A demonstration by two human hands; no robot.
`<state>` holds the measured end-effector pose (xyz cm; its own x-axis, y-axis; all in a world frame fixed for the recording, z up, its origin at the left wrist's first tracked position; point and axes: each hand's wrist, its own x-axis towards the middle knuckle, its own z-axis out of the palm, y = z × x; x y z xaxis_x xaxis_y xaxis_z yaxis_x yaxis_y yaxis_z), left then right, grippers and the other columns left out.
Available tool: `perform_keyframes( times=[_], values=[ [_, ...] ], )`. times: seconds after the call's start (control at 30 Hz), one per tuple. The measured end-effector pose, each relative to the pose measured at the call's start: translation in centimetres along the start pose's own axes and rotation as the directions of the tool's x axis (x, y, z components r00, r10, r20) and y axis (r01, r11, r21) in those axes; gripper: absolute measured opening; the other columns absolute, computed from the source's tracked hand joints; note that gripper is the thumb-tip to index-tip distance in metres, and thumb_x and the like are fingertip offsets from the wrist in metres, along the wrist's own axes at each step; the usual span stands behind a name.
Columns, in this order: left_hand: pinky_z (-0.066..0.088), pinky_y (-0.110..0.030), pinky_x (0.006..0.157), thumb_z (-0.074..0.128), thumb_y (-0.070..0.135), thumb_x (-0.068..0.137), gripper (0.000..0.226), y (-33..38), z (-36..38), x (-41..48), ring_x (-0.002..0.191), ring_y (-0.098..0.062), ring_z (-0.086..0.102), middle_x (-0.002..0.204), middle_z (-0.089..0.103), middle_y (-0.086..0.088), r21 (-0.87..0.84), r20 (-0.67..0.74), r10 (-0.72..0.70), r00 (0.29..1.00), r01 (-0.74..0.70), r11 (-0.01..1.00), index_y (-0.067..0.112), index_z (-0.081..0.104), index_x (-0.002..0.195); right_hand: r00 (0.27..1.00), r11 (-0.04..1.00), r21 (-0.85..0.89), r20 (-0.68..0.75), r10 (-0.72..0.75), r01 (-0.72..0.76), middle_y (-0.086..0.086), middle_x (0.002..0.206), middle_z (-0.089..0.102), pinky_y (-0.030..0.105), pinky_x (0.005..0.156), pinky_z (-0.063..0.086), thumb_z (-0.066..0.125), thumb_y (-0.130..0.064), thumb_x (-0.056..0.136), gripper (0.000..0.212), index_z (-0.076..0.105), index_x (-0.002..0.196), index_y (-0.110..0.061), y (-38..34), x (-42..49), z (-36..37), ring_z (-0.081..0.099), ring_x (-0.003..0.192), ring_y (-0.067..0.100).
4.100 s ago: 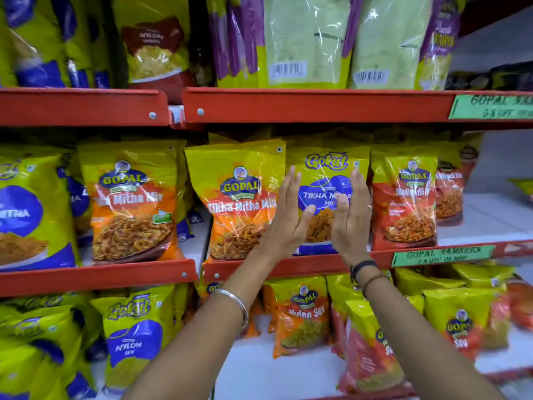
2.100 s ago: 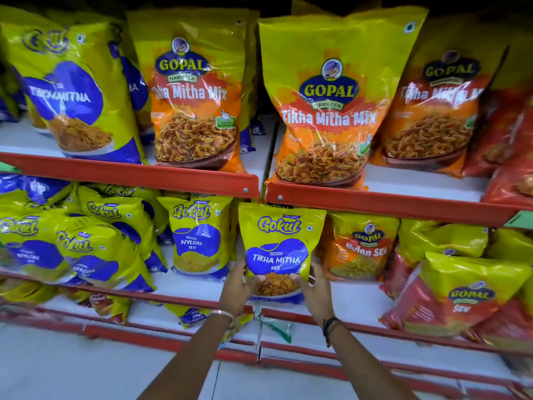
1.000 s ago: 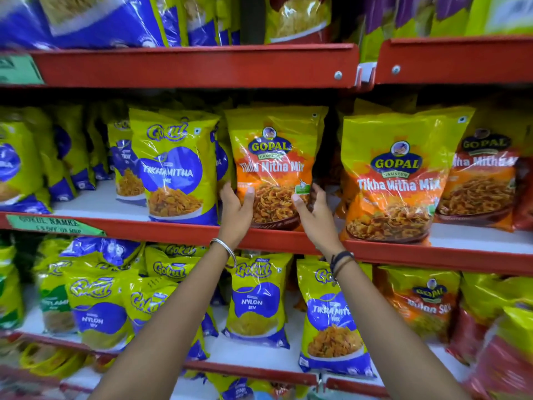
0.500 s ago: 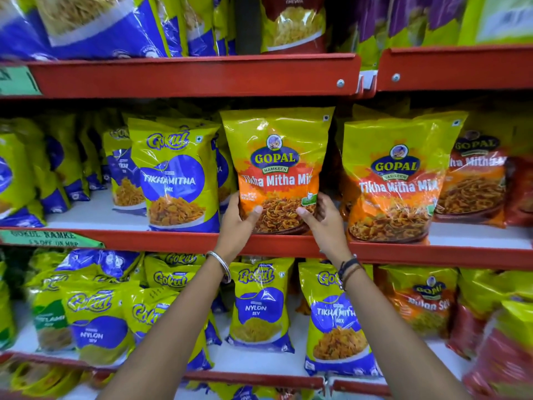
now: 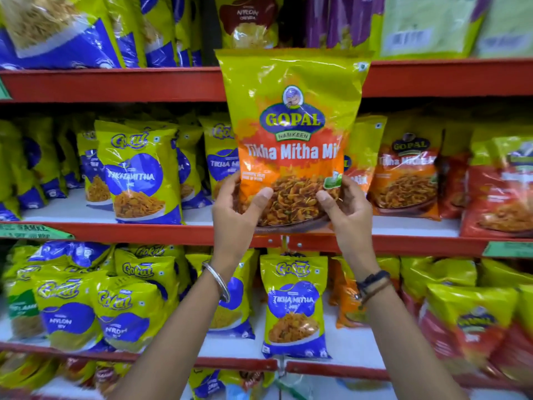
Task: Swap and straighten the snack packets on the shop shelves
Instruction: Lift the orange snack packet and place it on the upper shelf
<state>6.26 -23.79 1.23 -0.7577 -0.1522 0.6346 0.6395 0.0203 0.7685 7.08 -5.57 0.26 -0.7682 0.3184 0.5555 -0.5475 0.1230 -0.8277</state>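
A: What do the hands have?

B: Both grip one big Gopal packet (image 5: pixel 291 134), the orange and yellow Tikha Mitha Mix. The left hand (image 5: pixel 235 215) clasps its lower left corner, thumb across the front and fingers curled behind. The right hand (image 5: pixel 347 210) clasps the lower right corner the same way.

A: Where is the packet?

B: Upright, face toward the camera, held in front of the middle shelf (image 5: pixel 144 233). Its bottom edge sits level with that shelf's red lip, its top overlaps the red lip of the top shelf (image 5: pixel 115 83). I cannot tell whether its base touches the shelf.

A: What stands around it?

B: To the left on the middle shelf, a blue and yellow Gokul packet (image 5: pixel 138 174) stands upright at the front, with more like it behind. To the right, another orange Gopal packet (image 5: pixel 403 174) stands beside red packets (image 5: pixel 499 192).

A: And below?

B: On the lower shelf (image 5: pixel 346 350), a small Gokul Tikha Mitha packet (image 5: pixel 294 307) stands upright directly under the held one, between the two forearms. Nylon Sev packets (image 5: pixel 69 313) crowd the left side, leaning unevenly.

A: Anything on the wrists?

B: A metal bangle (image 5: pixel 217 281) on the left, dark bands (image 5: pixel 373 284) on the right.
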Motion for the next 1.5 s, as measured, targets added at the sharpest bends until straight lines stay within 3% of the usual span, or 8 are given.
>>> perform_keyframes(
  times=[0.13, 0.47, 0.63, 0.93, 1.13, 1.27, 1.37, 1.5],
  values=[
    [0.054, -0.024, 0.083, 0.073, 0.038, 0.072, 0.053, 1.2, 5.0, -3.0, 0.091, -0.011, 0.068, 0.105, 0.071, -0.008, -0.042, 0.036, -0.047, 0.998, 0.048, 0.998, 0.009, 0.061, 0.115, 0.999, 0.999, -0.001, -0.012, 0.036, -0.036, 0.013, 0.126, 0.064, 0.033, 0.097, 0.050, 0.069, -0.030, 0.082, 0.054, 0.054, 0.129, -0.009, 0.0, -1.1, -6.1, 0.061, 0.116, 0.021],
    [0.056, -0.040, 0.089, 0.074, 0.045, 0.068, 0.052, -0.7, 14.0, -11.6, 0.098, -0.012, 0.070, 0.106, 0.074, 0.002, -0.006, 0.140, -0.219, 0.966, 0.222, 0.975, 0.020, 0.065, 0.113, 0.989, 0.988, -0.052, -0.019, 0.147, -0.147, 0.002, 0.116, 0.070, 0.022, 0.086, 0.053, 0.069, -0.035, 0.075, 0.047, 0.060, 0.119, -0.021, 3.3, -5.2, -18.9, 0.066, 0.105, 0.009],
    [0.057, -0.034, 0.087, 0.076, 0.033, 0.070, 0.044, -1.0, 15.7, -13.3, 0.094, -0.006, 0.069, 0.104, 0.073, 0.006, 0.033, 0.170, -0.287, 0.943, 0.286, 0.958, 0.023, 0.065, 0.112, 0.978, 0.977, -0.052, -0.025, 0.207, -0.208, 0.000, 0.116, 0.069, 0.022, 0.086, 0.054, 0.069, -0.035, 0.073, 0.048, 0.060, 0.119, -0.022, 4.7, -6.4, -21.2, 0.066, 0.105, 0.007],
    [0.056, -0.027, 0.084, 0.078, 0.027, 0.073, 0.032, -1.2, 17.4, -12.8, 0.094, -0.005, 0.069, 0.095, 0.075, 0.019, 0.033, 0.179, -0.254, 0.951, 0.252, 0.967, 0.042, 0.066, 0.098, 0.981, 0.977, -0.094, -0.018, 0.193, -0.194, -0.010, 0.109, 0.066, 0.007, 0.078, 0.050, 0.065, -0.006, 0.086, 0.034, 0.058, 0.119, -0.012, 5.1, -4.9, -22.8, 0.063, 0.091, -0.016],
    [0.054, -0.026, 0.089, 0.074, 0.031, 0.076, 0.048, -0.2, 20.6, -8.6, 0.102, -0.002, 0.066, 0.111, 0.070, 0.006, 0.029, 0.199, -0.127, 0.972, 0.124, 0.992, 0.023, 0.059, 0.121, 0.997, 0.987, -0.138, 0.005, 0.080, -0.078, -0.003, 0.117, 0.066, 0.010, 0.084, 0.050, 0.064, -0.011, 0.088, 0.040, 0.055, 0.127, -0.009, 3.7, 0.6, -24.1, 0.063, 0.102, -0.007],
    [0.050, -0.019, 0.090, 0.072, 0.023, 0.082, 0.046, -0.7, 23.7, -5.5, 0.102, 0.005, 0.061, 0.113, 0.064, 0.012, 0.037, 0.237, -0.085, 0.968, 0.078, 0.996, 0.037, 0.049, 0.120, 1.000, 0.982, -0.190, 0.007, 0.015, -0.013, -0.002, 0.123, 0.062, 0.008, 0.086, 0.047, 0.061, -0.014, 0.090, 0.044, 0.048, 0.132, -0.008, 3.6, 4.6, -25.1, 0.059, 0.107, -0.010],
    [0.048, -0.025, 0.094, 0.068, 0.027, 0.086, 0.052, -2.1, 25.8, -4.2, 0.112, -0.008, 0.060, 0.124, 0.063, 0.001, 0.075, 0.254, -0.071, 0.965, 0.053, 0.996, 0.022, 0.048, 0.133, 1.000, 0.980, -0.200, 0.014, 0.023, -0.020, -0.013, 0.126, 0.054, 0.003, 0.087, 0.044, 0.059, -0.014, 0.092, 0.046, 0.040, 0.134, -0.017, 4.5, 6.4, -25.7, 0.051, 0.110, -0.018],
    [0.047, -0.033, 0.097, 0.065, 0.035, 0.088, 0.056, -4.6, 27.1, -3.7, 0.119, -0.015, 0.057, 0.132, 0.059, -0.001, 0.119, 0.270, -0.106, 0.957, 0.076, 0.990, 0.021, 0.043, 0.138, 0.997, 0.973, -0.224, 0.028, 0.067, -0.059, -0.003, 0.131, 0.056, 0.023, 0.101, 0.046, 0.060, -0.020, 0.091, 0.053, 0.040, 0.140, -0.015, 6.7, 7.6, -26.1, 0.054, 0.119, -0.001]
  ],
)
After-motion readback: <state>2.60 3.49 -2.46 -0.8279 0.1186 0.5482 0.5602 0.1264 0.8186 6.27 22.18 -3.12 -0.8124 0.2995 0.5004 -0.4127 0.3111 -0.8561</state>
